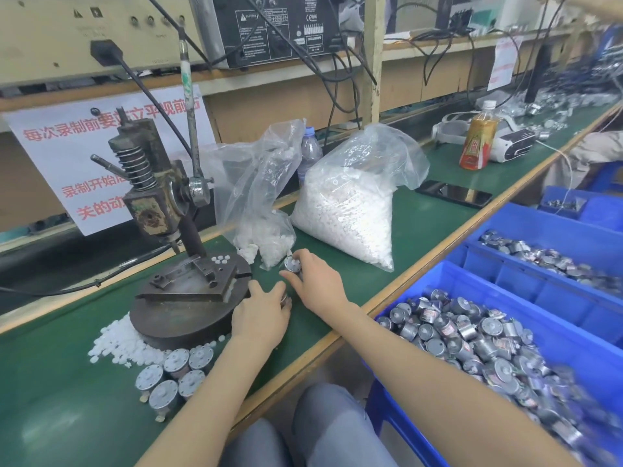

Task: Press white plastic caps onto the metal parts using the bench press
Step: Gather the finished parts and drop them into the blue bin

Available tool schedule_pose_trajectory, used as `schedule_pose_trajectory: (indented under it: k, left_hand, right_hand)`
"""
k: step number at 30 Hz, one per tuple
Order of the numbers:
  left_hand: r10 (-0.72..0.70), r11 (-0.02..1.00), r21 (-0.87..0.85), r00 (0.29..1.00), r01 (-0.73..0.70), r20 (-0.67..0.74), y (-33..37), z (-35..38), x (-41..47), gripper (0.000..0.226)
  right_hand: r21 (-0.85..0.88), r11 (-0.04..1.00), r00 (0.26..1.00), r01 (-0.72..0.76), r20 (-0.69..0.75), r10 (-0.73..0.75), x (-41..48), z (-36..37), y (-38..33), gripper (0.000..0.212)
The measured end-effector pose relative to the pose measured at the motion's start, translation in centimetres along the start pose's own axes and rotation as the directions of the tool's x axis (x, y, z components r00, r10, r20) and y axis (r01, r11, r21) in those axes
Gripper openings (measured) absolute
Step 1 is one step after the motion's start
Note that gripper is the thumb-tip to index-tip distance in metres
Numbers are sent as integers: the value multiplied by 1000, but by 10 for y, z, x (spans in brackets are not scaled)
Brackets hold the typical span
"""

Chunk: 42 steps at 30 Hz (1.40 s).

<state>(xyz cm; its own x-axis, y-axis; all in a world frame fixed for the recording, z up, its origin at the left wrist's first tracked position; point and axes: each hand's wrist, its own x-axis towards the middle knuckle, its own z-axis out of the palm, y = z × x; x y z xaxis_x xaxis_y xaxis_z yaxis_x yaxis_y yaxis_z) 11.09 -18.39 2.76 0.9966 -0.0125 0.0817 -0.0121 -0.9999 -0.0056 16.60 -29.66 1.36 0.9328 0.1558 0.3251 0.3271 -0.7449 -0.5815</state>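
The blue bin [539, 318], heaped with metal parts [472, 335], is cut off at right. Just beside the bench press [175, 284], the right hand [318, 281] pinches one metal part [292, 264]; the left hand [261, 315] curls around another part [286, 299], mostly hidden.

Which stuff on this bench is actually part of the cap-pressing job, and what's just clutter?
Job: bench press; loose white caps at its base; big bag of caps; blue bin of metal parts; held part; standing parts by the press.

Lying about: orange drink bottle; phone; water bottle; white headset.
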Motion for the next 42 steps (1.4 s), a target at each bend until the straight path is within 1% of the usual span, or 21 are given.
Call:
schedule_pose_trajectory:
  k: [2,7,10,13,17,19,22,24,26,28,30,32,34,36,38,42]
  left_hand:
    - [-12,1000,-3,1000,12,-3,1,0,0,31]
    - [-41,995,-88,999,40,-16,1,0,0,34]
    - [-35,997,-78,995,28,-96,2,-7,-2,34]
    - [25,998,-57,981,-36,-194,14,-20,0,33]
    - [141,972,-145,951,-186,-275,57,-37,6,30]
    - [192,944,-214,946,-252,-262,88,-41,7,31]
    - [265,877,-356,942,-324,-204,137,-38,2,33]
    - [336,836,-399,926,-378,-172,173,-29,-6,32]
    - [430,788,-432,895,-438,-122,212,-13,-20,35]
    - [530,742,-459,847,-489,-45,250,8,-39,37]
    - [597,712,-490,801,-503,45,284,31,-58,38]
    - [600,704,-559,788,-438,137,308,53,-75,36]
    - [577,705,-621,786,-342,222,324,73,-89,35]
    - [561,709,-646,781,-283,273,332,89,-100,35]
    - [550,712,-655,781,-253,296,335,101,-108,32]
    - [585,717,-618,760,-321,284,329,121,-111,25]
  right_hand:
    - [63,996,998,-56,-34,58,-2,-6,1,33]
    - [250,949,975,-191,-60,212,-7,-14,5,37]
    - [329,916,959,-230,-82,270,-10,-19,10,36]
    - [407,885,945,-226,-130,301,-19,-29,21,29]
    - [453,861,911,-232,-208,355,-36,-51,41,29]
    - [433,869,886,-241,-268,379,-50,-67,57,30]
    - [424,859,821,-287,-353,448,-81,-97,91,29]
    - [406,839,768,-363,-379,516,-110,-116,119,32]
    - [384,796,698,-468,-392,599,-143,-132,148,32]
    - [386,709,603,-591,-372,705,-176,-142,176,28]
    - [385,586,500,-713,-307,810,-204,-148,199,25]
    - [392,474,413,-789,-234,880,-227,-151,219,24]
    - [398,394,350,-828,-182,919,-244,-151,236,29]
    - [395,347,310,-851,-157,938,-257,-146,248,35]
    - [382,323,286,-866,-153,946,-263,-140,257,37]
    - [341,286,254,-896,-134,958,-266,-135,262,39]
